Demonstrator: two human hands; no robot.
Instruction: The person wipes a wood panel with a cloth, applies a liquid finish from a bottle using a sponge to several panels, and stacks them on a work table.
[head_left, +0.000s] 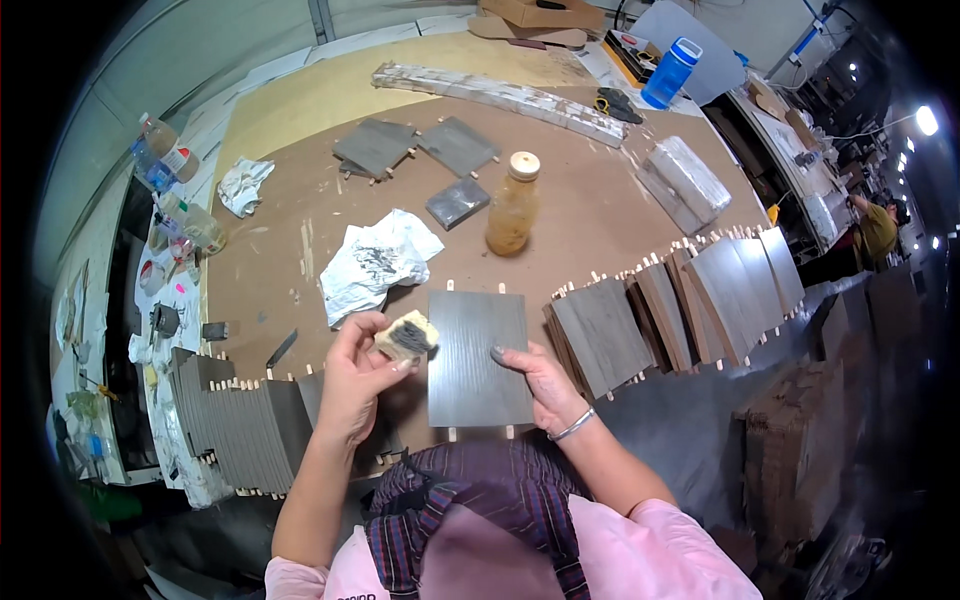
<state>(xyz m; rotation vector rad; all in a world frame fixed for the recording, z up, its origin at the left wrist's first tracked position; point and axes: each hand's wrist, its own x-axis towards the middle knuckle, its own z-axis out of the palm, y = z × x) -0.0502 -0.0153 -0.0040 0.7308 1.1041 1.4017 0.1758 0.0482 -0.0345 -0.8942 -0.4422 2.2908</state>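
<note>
My left hand (357,378) is closed around a cream sponge (408,335) whose upward face carries a dark grey smear. In my right hand (545,385) is a grey wood-grain panel (478,350), gripped at its right edge with the thumb on the face. Short pale dowels stick out of the panel's top and bottom ends. The sponge is beside the panel's left edge; whether they touch, I cannot tell. Just beyond lies a crumpled white cloth (375,262) with dark stains. A capped bottle of amber liquid (513,210) stands past the panel.
Rows of similar dowelled panels stand at the left (245,425) and right (610,325). Farther back are loose panels (375,148), a dark grey block (457,203), a long whitish bar (500,95), a wrapped block (688,180) and a blue bottle (672,72). Someone works at far right.
</note>
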